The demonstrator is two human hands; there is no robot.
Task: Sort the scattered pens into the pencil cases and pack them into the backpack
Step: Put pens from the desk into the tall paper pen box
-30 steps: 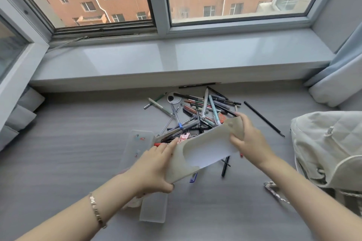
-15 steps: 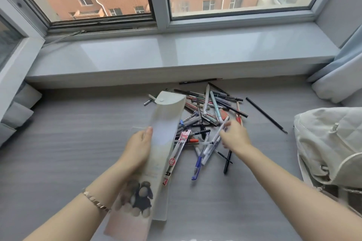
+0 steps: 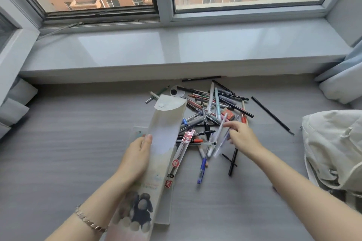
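Observation:
My left hand [image 3: 137, 154] grips a long pale pencil case [image 3: 162, 137] with a snap flap at its far end and dark plush figures printed at its near end; it is held above the table, pointing away from me. A frosted plastic case [image 3: 165, 209] lies under it, mostly hidden. My right hand [image 3: 242, 137] is closed on a couple of clear pens [image 3: 220, 139], lifted and blurred over the pile. The scattered pens [image 3: 211, 107] lie heaped in the table's middle. The cream backpack [image 3: 333, 148] sits at the right edge.
A lone black pencil [image 3: 272, 115] lies between the pile and the backpack. A packet of red refills [image 3: 181, 152] rests beside the held case. The grey window sill [image 3: 176, 51] runs along the back, and a curtain [image 3: 340, 82] hangs at the far right.
The pencil case went from being held across by both hands to lengthwise in my left hand alone. My right hand reached into the pile and now lifts clear pens.

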